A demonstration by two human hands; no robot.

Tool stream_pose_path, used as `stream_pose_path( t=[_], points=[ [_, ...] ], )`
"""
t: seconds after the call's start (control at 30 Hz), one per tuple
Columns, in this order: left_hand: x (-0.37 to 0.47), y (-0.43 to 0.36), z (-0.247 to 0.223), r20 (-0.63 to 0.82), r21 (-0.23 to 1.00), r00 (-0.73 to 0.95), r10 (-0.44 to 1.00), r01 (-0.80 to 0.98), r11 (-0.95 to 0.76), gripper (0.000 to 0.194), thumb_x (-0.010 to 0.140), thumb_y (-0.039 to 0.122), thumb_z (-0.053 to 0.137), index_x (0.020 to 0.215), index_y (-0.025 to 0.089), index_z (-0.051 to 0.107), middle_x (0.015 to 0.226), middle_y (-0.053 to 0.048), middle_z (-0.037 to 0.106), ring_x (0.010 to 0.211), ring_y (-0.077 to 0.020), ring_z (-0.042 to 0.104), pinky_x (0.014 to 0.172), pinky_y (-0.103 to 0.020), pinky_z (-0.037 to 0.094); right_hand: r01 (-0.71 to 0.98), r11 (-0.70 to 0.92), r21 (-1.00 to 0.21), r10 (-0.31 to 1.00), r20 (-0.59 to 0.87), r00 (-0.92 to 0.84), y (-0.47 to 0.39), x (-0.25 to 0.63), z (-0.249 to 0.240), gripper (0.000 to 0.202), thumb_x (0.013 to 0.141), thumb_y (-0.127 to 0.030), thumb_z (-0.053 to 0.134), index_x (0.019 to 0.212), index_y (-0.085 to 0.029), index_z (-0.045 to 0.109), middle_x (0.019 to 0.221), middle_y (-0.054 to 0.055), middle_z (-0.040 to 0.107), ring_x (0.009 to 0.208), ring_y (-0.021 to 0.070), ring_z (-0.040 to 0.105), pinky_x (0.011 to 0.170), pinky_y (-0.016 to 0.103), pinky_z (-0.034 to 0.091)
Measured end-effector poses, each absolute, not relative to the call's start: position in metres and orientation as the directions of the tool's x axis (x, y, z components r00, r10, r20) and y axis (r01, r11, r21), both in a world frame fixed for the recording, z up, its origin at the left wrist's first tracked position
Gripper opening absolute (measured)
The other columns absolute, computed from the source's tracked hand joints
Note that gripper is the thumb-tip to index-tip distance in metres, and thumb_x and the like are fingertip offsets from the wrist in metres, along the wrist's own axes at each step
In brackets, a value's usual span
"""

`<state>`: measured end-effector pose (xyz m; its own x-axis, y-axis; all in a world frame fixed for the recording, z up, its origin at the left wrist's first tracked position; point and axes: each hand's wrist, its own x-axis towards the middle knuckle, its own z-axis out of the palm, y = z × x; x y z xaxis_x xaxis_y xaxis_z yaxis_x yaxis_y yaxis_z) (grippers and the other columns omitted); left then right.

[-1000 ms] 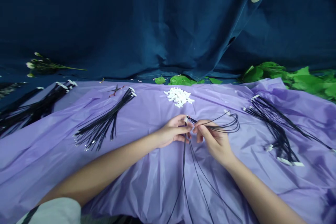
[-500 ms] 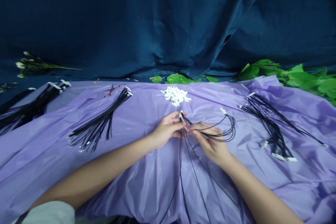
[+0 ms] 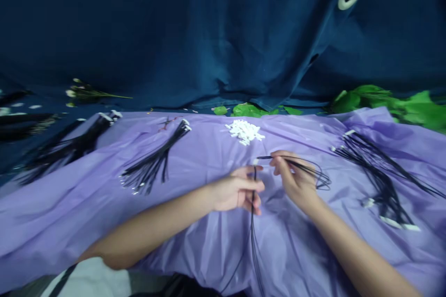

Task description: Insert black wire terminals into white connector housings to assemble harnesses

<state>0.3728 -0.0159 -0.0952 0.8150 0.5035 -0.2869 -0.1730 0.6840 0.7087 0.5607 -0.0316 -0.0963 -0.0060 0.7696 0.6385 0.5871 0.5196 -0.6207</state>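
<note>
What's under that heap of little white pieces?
The purple sheet shows all around the heap of white pieces, so it seems to run beneath. The patch directly under the heap is covered, so I can't see whether anything else is there.

My head camera looks from above the near side of the purple cloth (image 3: 195,241); it faces forward and down, close over it.

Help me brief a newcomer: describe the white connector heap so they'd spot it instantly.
Below the blue curtain, find the purple sheet. Near its far edge, beyond the left hand, lies the white connector heap. Unlike the black wire bundles either side, it shows no wires.
</note>
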Motion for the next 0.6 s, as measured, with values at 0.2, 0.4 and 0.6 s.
stream_pose_path(
  t=[0.2, 0.4, 0.6],
  points=[
    [0.294, -0.053, -0.066, -0.491, 0.746, 0.834, 0.253, 0.252, 0.617, 0.064, 0.071, 0.026, 0.072, 0.128, 0.025, 0.042, 0.066, 0.003, 0.057, 0.05, -0.0155, 0.06, 0.049, -0.03, 0.051, 0.573, 0.506, -0.645, 0.746, 0.661, 0.085, -0.003, 0.537, -0.062, 0.023, 0.093, -0.037, 0.048, 0.097, -0.021, 0.063, 0.072, -0.001, 0.063, 0.049, 0.0091, 0.056, 0.049, 0.022, 0.045],
    [0.163, -0.075, -0.05, -0.603, 0.794, 0.417, 0.68, 0.399, 0.459, 0.03, 0.082, 0.044, 0.058, 0.094, 0.017, 0.062, 0.057, 0.005, 0.039, 0.046, -0.006, 0.037, 0.047, -0.019, 0.034, 0.578, 0.631, -0.518, 0.695, 0.708, -0.124, 0.015, 0.484, -0.063, 0.028, 0.094, -0.038, 0.045, 0.09, -0.018, 0.065, 0.091, 0.008, 0.069, 0.082, 0.0197, 0.067, 0.077, 0.031, 0.052],
    [0.026, -0.08, -0.048, -0.533, 0.8, -0.004, 0.846, 0.321, 0.506, 0.047, 0.069, 0.05, 0.07, 0.101, 0.017, 0.061, 0.072, -0.001, 0.052, 0.063, -0.0109, 0.048, 0.06, -0.023, 0.042, 0.496, 0.692, -0.525, 0.72, 0.556, -0.415, 0.01, 0.41, -0.084, 0.034, 0.095, -0.039, 0.04, 0.09, -0.02, 0.068, 0.096, 0.005, 0.072, 0.093, 0.0203, 0.067, 0.088, 0.033, 0.051]
  ],
)
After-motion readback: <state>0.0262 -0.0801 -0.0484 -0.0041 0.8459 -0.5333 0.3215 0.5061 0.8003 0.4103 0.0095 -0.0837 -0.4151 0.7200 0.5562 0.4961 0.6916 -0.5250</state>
